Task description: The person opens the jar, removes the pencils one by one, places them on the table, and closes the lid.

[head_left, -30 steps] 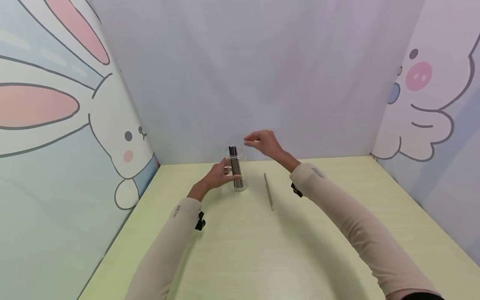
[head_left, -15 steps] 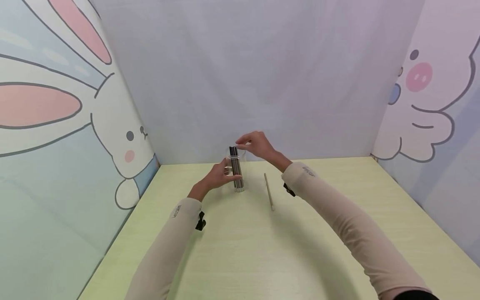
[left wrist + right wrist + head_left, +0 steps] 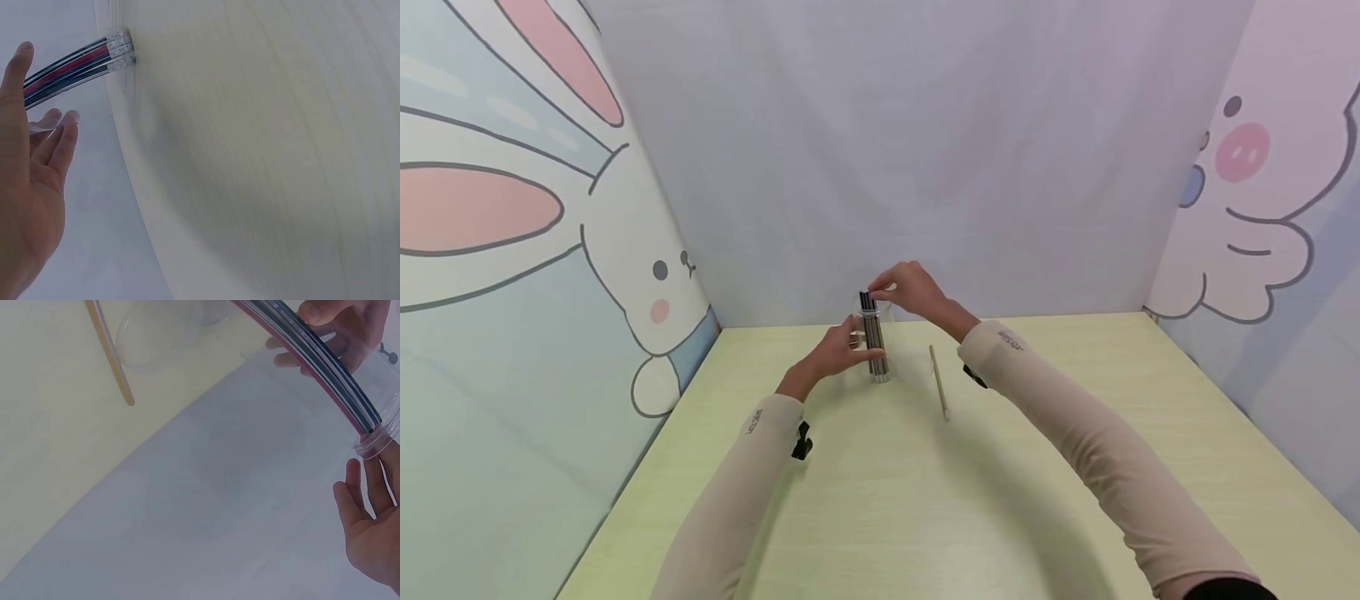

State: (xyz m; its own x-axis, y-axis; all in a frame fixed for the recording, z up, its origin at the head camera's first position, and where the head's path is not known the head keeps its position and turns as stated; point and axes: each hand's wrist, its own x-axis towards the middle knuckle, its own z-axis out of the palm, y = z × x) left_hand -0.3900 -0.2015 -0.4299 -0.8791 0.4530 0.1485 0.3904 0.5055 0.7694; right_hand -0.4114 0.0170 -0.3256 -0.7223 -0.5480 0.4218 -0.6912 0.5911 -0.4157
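Note:
A clear jar [image 3: 887, 321] stands near the back wall, with a bundle of dark pencils [image 3: 872, 332] leaning inside. My left hand [image 3: 835, 352] grips the jar from the left, thumb across its front. At the jar's mouth my right hand [image 3: 913, 287] pinches the upper end of a pencil with thumb and forefinger. The right wrist view has these right fingertips right at the rim, among the pencil ends, one pencil being reddish. Silvery lower ends of the pencils [image 3: 119, 53] show at the jar's base in the left wrist view. Beside the jar lies a light wooden pencil [image 3: 939, 383].
A clear round disc [image 3: 156, 337], like a lid, lies on the pale table [image 3: 880, 500] between the loose pencil and the jar. The grey back wall [image 3: 910, 150] rises just behind the jar. Side walls with cartoon animals [image 3: 647, 275] border the table.
My right hand has moved left from beside the jar to its mouth, and its fingers have come onto a pencil's upper end. My left hand keeps its grip on the jar.

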